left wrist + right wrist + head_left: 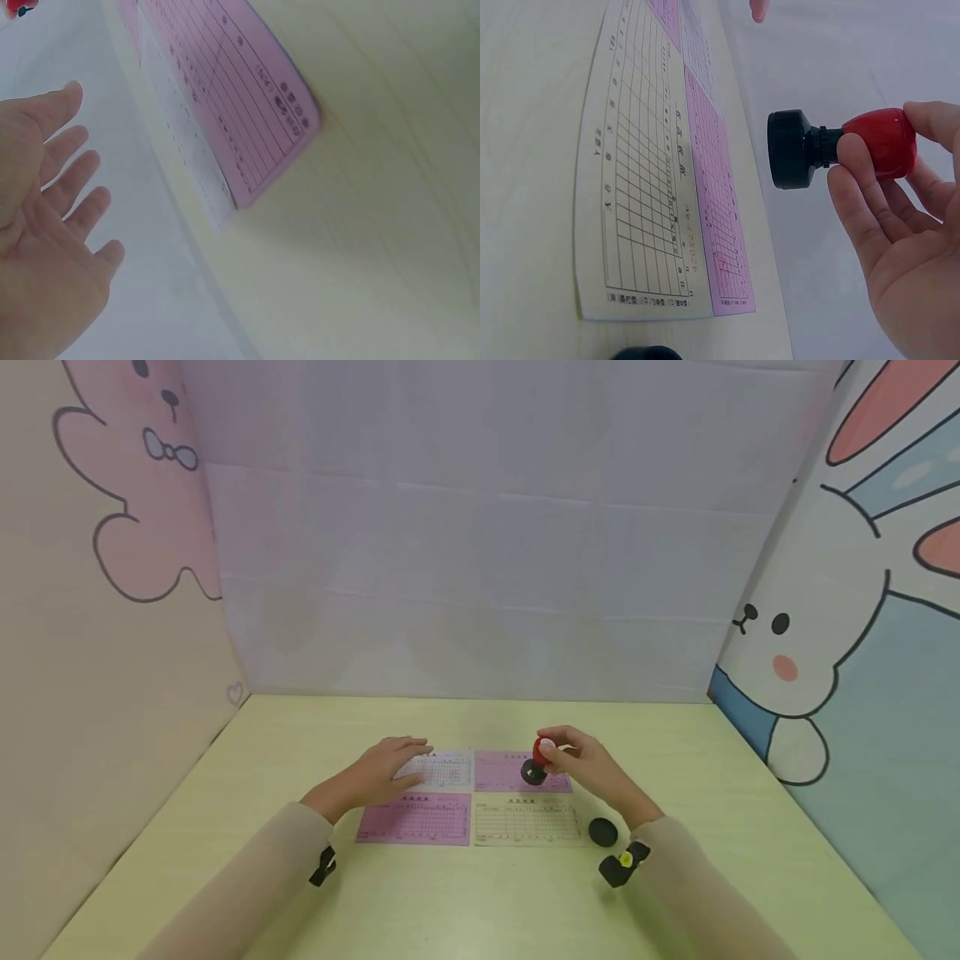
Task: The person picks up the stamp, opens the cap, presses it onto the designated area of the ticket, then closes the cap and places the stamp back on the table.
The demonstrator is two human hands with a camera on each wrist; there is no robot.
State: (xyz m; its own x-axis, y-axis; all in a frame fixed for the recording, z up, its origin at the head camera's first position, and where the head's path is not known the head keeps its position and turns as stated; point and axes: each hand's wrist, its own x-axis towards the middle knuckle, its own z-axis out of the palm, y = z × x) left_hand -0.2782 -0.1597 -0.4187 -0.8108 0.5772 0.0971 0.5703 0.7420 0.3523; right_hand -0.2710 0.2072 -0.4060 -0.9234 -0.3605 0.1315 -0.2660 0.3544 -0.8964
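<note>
My right hand (592, 770) grips the red handle of a stamp (881, 142), with the thumb on one side and the fingers on the other. The stamp's round black base hangs over the upper right pink form (498, 762) in the head view. Spread and holding nothing, my left hand (375, 774) is at the left edge of the white form (446, 770), overlapping it in the head view. Below these two lie another pink form (420, 820) on the left and a pale yellow form (528, 824) on the right.
A round black cap (603, 832) lies on the table just right of the yellow form. The pale wooden table (465, 902) meets a white cloth backdrop (480, 568) at its far edge. Cartoon-printed panels stand at both sides.
</note>
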